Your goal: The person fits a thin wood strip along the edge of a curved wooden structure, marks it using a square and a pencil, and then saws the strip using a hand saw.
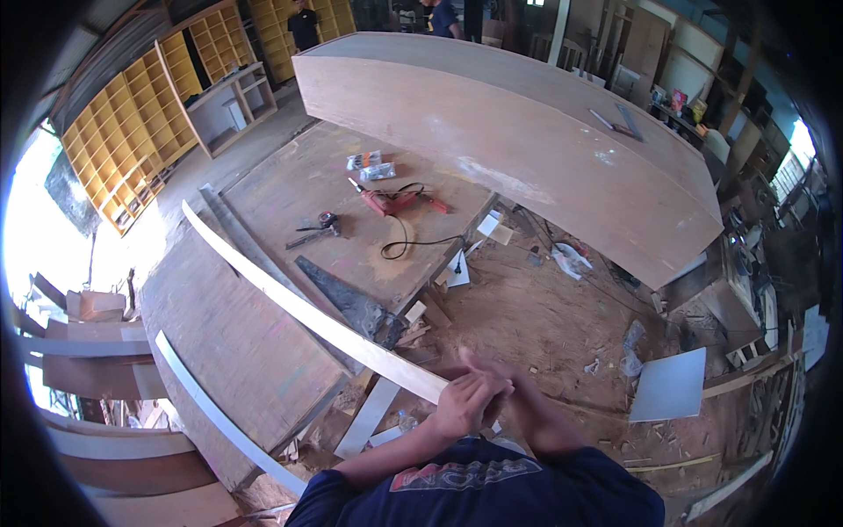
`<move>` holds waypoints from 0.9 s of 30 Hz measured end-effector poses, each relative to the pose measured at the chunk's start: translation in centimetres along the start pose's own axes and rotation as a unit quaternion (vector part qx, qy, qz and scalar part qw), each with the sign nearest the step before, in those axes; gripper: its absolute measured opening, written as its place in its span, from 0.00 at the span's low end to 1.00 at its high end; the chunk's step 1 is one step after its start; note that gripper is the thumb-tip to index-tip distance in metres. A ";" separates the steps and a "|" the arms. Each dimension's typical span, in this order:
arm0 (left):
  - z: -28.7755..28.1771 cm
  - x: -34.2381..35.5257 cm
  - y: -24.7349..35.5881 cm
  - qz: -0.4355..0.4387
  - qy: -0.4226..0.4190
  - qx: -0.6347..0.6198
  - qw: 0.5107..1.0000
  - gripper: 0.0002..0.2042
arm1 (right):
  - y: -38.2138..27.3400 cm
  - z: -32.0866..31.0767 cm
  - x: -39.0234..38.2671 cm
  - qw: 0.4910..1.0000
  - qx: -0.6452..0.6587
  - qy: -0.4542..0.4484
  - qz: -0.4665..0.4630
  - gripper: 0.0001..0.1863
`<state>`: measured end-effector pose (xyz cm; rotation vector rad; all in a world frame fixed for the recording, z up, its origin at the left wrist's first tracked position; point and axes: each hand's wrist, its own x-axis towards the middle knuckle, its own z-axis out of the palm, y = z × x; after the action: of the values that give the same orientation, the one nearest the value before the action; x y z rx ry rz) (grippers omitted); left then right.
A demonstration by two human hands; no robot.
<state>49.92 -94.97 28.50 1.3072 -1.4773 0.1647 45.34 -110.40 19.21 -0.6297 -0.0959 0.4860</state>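
Note:
A long, pale wooden strip point(307, 318) runs from the far left to my hands in front of my chest. My left hand point(471, 402) is closed at its near end, fingers curled over. Close against it, my right hand point(493, 367) lies just beyond and to the right; its fingers are blurred and partly covered by the left hand. Whatever sits between the palms is hidden. Past the middle of the strip, a red corded power tool point(386, 201) with a black cable rests on a wooden board point(290, 189).
A big curved plywood piece point(509, 145) spans the far side. Two small packets point(378, 172) and a dark hand tool point(327, 221) lie on the board. A second pale strip point(219, 413) is at left, a white panel point(669, 385) at right. Two people stand far back.

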 end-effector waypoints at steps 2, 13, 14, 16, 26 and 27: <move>1.4 0.0 -1.3 -0.017 -0.006 -0.035 0.999 0.10 | 1.9 -2.3 -5.2 0.973 0.162 -0.162 -0.036 0.39; -3.6 -6.1 -12.2 -0.289 0.256 0.182 0.904 0.10 | 3.7 -1.1 -12.8 0.907 -0.099 0.408 -0.026 0.23; -5.0 -7.5 -13.7 -0.330 0.304 0.182 0.875 0.11 | 3.0 -0.6 -14.5 0.876 -0.136 0.462 -0.028 0.22; -7.6 -13.4 -19.6 -0.393 0.378 0.108 0.831 0.14 | 2.2 0.4 -18.0 0.810 -0.190 0.554 -0.038 0.20; -10.5 -10.9 -29.1 -0.514 0.530 -0.344 0.580 0.24 | 3.0 9.1 -35.8 0.393 -0.397 0.801 -0.215 0.14; -10.7 -10.7 -29.9 -0.516 0.522 -0.347 0.583 0.24 | 2.6 10.7 -36.6 0.344 -0.399 0.827 -0.198 0.13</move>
<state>77.01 -92.45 8.99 0.8708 0.3840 -0.3577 9.43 -119.81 28.44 -1.7661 1.5826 -1.0006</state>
